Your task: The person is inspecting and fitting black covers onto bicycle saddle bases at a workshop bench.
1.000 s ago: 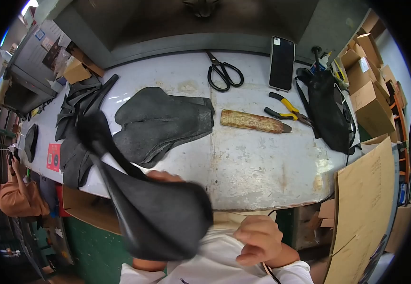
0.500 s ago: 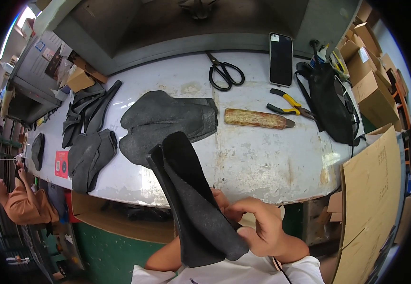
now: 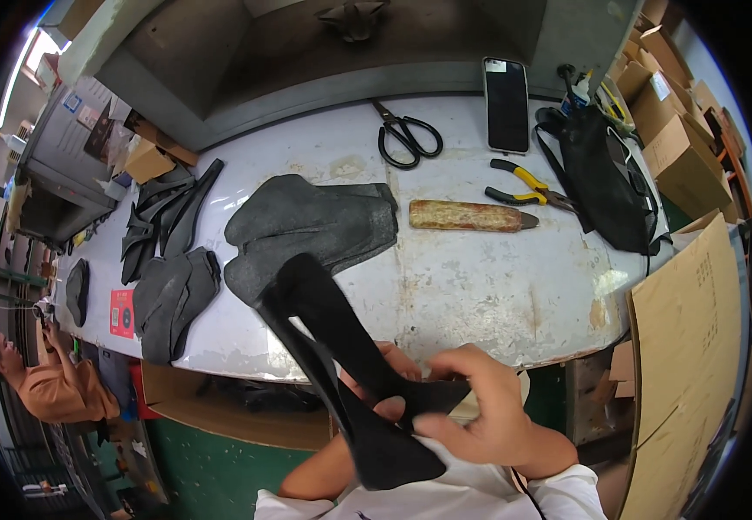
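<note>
Much of the left hand (image 3: 396, 360) is hidden behind the forked black piece (image 3: 341, 334); some knuckles show beyond it and the thumb tip shows at its fork, so the fingers are folded on it, though how firmly I cannot tell. The left forearm, too, is partly covered by the piece's lower arm.

The right hand (image 3: 484, 403) is plain to see, back of the hand outward, wrist bent in toward the left one — its thumb and fingers closed on the piece's right-hand flap.

The piece is held up before the front edge of the tabletop (image 3: 480, 286), tilted, its joined end pointing up and left and covering the near corner of a dark grey stack (image 3: 315, 221). A second, smaller stack (image 3: 176, 303) lies at the front edge, farther left.

Toward the tabletop's right end lie a wooden-handled tool (image 3: 467, 216), pliers (image 3: 527, 186) — their tips close to a black bag (image 3: 605, 182) — and, near the back edge, scissors (image 3: 406, 143). The bag's contents are hard to make out.
</note>
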`<control>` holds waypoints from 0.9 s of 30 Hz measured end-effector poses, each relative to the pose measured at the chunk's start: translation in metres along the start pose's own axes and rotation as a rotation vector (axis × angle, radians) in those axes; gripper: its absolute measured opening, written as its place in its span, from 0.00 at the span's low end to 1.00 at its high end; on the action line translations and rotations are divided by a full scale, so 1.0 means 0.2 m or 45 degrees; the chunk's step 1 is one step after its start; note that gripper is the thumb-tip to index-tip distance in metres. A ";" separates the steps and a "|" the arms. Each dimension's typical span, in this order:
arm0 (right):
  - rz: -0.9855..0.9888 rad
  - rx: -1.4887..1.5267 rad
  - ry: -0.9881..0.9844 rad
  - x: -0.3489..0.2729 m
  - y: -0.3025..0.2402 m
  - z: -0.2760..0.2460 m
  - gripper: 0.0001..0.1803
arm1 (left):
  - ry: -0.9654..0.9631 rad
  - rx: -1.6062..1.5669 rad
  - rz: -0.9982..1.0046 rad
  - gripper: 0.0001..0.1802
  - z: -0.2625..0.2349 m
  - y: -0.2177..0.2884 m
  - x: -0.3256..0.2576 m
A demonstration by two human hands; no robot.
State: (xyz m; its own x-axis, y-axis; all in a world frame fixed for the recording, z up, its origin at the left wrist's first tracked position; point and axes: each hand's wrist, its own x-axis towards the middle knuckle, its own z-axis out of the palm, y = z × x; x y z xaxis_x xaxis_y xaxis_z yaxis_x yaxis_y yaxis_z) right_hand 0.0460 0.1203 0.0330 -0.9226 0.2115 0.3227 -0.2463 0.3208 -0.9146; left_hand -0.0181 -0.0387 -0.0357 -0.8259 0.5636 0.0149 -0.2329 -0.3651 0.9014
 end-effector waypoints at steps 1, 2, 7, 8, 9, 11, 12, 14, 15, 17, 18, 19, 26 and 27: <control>-0.012 -0.126 -0.058 0.00 0.03 0.01 0.20 | -0.018 -0.105 -0.048 0.38 0.01 0.01 -0.01; -0.087 -0.166 0.022 0.01 0.04 0.03 0.09 | -0.082 -0.275 0.012 0.43 0.03 0.01 -0.02; -0.041 -0.195 0.059 0.00 0.01 0.02 0.07 | -0.248 -0.563 -0.332 0.44 0.03 0.10 -0.01; -0.059 -0.213 0.064 0.01 0.00 0.01 0.07 | -0.285 -0.479 -0.384 0.43 0.02 0.11 -0.01; -0.077 -0.231 0.070 0.01 -0.01 0.01 0.07 | -0.288 -0.476 -0.392 0.43 0.03 0.14 -0.01; -0.008 -0.169 0.083 0.01 0.02 0.01 0.07 | -0.131 -0.345 -0.550 0.40 0.07 0.20 -0.03; 0.059 -0.113 0.094 0.01 0.03 0.01 0.08 | -0.025 -0.351 -0.384 0.37 0.15 0.21 -0.03; 0.197 0.146 0.044 0.01 0.06 0.01 0.08 | -0.069 -0.375 -0.364 0.37 0.20 0.24 -0.02; 0.326 0.414 -0.016 0.01 0.06 0.00 0.09 | -0.100 -0.396 -0.335 0.37 0.21 0.24 -0.02; 0.451 0.499 -0.049 0.00 0.02 -0.03 0.11 | -0.184 -0.197 -0.280 0.36 0.17 0.22 0.00; 0.466 0.532 -0.034 -0.01 0.00 -0.04 0.11 | -0.261 0.005 -0.219 0.35 0.13 0.21 0.01; 0.484 0.564 -0.016 -0.01 0.01 -0.05 0.12 | -0.337 0.205 -0.160 0.34 0.09 0.20 0.03; 0.160 -0.089 0.012 -0.03 0.10 -0.05 0.13 | -0.355 0.610 -0.368 0.24 0.07 0.29 -0.05; 0.148 -0.125 -0.034 -0.02 0.12 -0.04 0.13 | -0.388 0.689 -0.272 0.24 0.07 0.30 -0.04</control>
State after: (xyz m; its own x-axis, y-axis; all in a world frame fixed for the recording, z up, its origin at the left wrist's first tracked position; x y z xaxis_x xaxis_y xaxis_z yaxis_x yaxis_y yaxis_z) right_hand 0.0468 0.1350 0.0126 -0.9511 0.2280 0.2084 -0.1085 0.3848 -0.9166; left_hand -0.0172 -0.0544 0.0238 -0.5890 0.7962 -0.1385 -0.0185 0.1580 0.9873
